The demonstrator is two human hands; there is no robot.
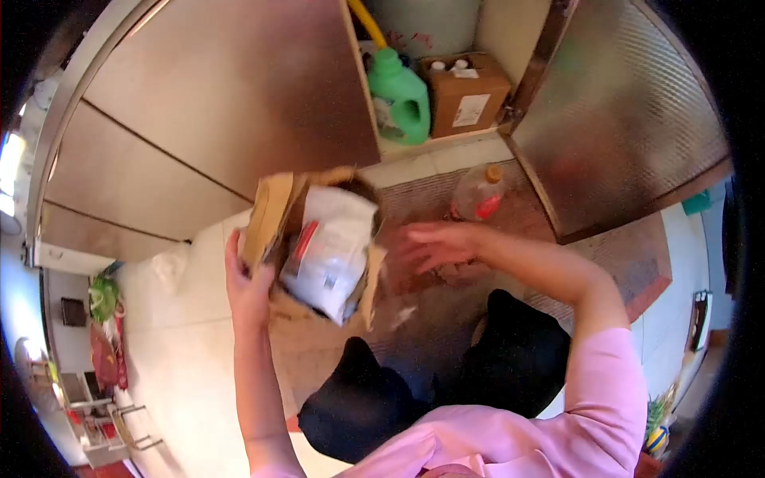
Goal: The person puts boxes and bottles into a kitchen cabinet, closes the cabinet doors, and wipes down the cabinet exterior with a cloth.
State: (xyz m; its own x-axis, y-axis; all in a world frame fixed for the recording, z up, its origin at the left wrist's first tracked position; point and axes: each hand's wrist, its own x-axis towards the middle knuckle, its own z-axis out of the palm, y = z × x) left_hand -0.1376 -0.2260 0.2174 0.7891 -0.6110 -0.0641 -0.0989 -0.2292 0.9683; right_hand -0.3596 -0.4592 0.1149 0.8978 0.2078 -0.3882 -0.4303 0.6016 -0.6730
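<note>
Extending left of the left hand (249, 275) is a pale tiled floor (179, 319). Beyond that hand stand shut brown cabinet doors (239, 95). A worn reddish mat (430, 319) lies between and beneath the hands. Beyond the right hand (438, 243), an open cabinet section contains a green jug (390, 88) and, to its right, a brown carton (446, 95) bearing a white label. A clear bottle (478, 193) with an orange cap is over the mat, just beyond the right wrist. Farther right, a ribbed cabinet door (621, 119) stands open.

Left hand: gripping the left side of an open cardboard box (271, 211), its mouth turned toward the wearer; a white packet (339, 239) with red print shows inside. Contact between box and mat cannot be determined. Right hand: open, fingers spread and blurred, pointing left toward the box, near its right side; nothing visible in the grasp.
</note>
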